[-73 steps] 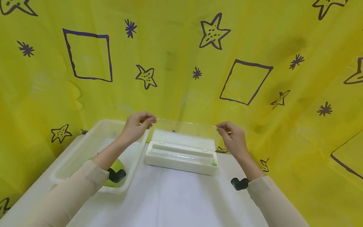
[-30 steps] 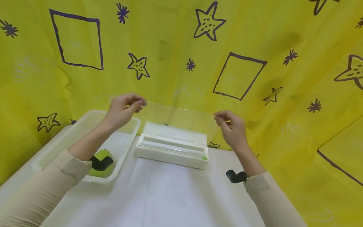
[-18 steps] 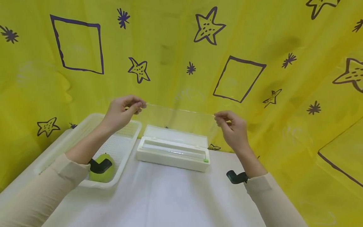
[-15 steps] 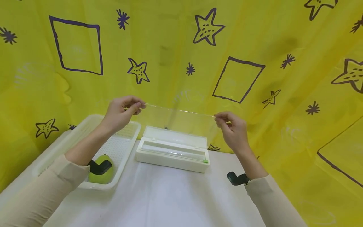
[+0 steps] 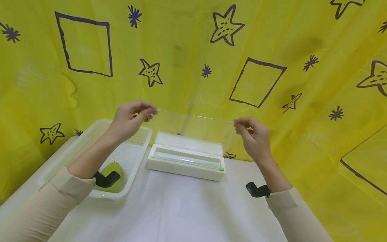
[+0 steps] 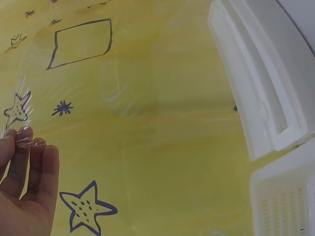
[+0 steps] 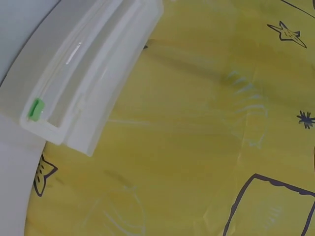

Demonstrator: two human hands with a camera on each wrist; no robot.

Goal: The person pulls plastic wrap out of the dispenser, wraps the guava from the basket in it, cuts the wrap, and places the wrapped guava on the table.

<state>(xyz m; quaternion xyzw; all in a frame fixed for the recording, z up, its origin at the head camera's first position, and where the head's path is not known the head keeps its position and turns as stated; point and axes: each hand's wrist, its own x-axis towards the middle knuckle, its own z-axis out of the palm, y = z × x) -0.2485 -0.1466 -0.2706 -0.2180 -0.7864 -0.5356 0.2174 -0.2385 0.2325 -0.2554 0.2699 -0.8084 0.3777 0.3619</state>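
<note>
A clear sheet of cling film (image 5: 196, 126) is stretched between my two hands, above and behind a white cling film dispenser (image 5: 184, 169). My left hand (image 5: 130, 117) pinches its left corner between thumb and fingers; in the left wrist view the film (image 6: 20, 103) gathers in creases at the fingertips. The other corner is pinched by my right hand (image 5: 255, 137), which is out of sight in the right wrist view. The dispenser's lid (image 5: 190, 144) stands open at the back, and a film roll (image 5: 187, 159) lies inside. A green slider (image 5: 221, 169) sits at its right end.
Left of the dispenser is a white plastic basket (image 5: 139, 158) holding a green pear-like fruit (image 5: 116, 168), partly hidden by the left wrist camera (image 5: 107, 179). The white table (image 5: 181, 208) ends at a yellow patterned curtain (image 5: 187, 43).
Since the oldest frame both hands have risen and spread apart, stretching the film wider. Over the last half second the right hand has shifted slightly right. Dispenser, basket and fruit stay put.
</note>
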